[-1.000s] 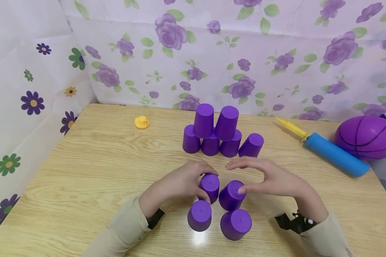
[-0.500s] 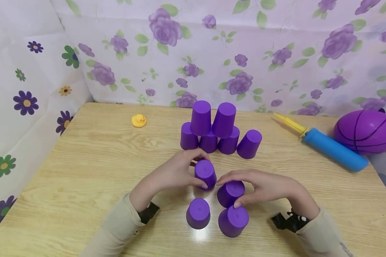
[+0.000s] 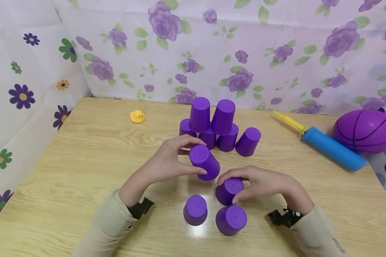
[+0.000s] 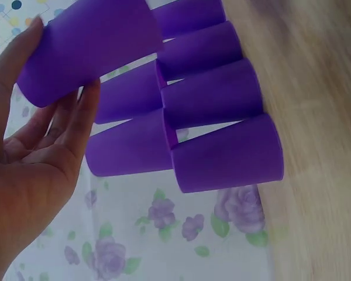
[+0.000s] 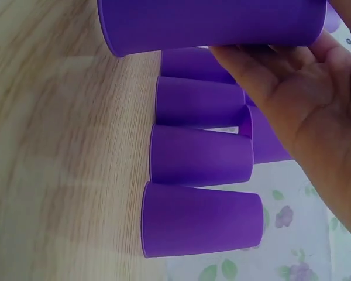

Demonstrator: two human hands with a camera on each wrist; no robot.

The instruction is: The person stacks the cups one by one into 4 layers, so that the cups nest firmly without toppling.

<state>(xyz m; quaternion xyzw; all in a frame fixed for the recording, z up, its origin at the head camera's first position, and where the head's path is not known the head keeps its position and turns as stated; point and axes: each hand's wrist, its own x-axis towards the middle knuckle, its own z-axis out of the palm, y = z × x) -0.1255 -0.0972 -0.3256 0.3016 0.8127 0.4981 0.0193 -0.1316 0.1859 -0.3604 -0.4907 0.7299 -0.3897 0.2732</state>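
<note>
My left hand [image 3: 167, 159] grips an upside-down purple cup [image 3: 209, 167] between thumb and fingers. That cup is raised off the table and tilted, in front of a stack of purple cups. In the left wrist view the held cup [image 4: 93, 50] is level with the stack's upper row. My right hand [image 3: 265, 182] has thumb and fingers curled round another upside-down cup [image 3: 227, 192], which stays low over the table. Two cups stand upside down nearer me, a left one [image 3: 195, 211] and a right one [image 3: 230, 221], the latter close to my right thumb.
The stack has a bottom row with a right-end cup [image 3: 248, 142], and two upper cups, left [image 3: 199, 116] and right [image 3: 223, 117], bridging it. A yellow toy duck [image 3: 137, 116] sits back left. A blue hand pump [image 3: 332, 148] and a purple ball [image 3: 365, 131] lie at the right.
My left hand has lifted its cup from the table and carried it toward the stack, tilting it. The right hand has come down and closed its fingers round the cup beside it.
</note>
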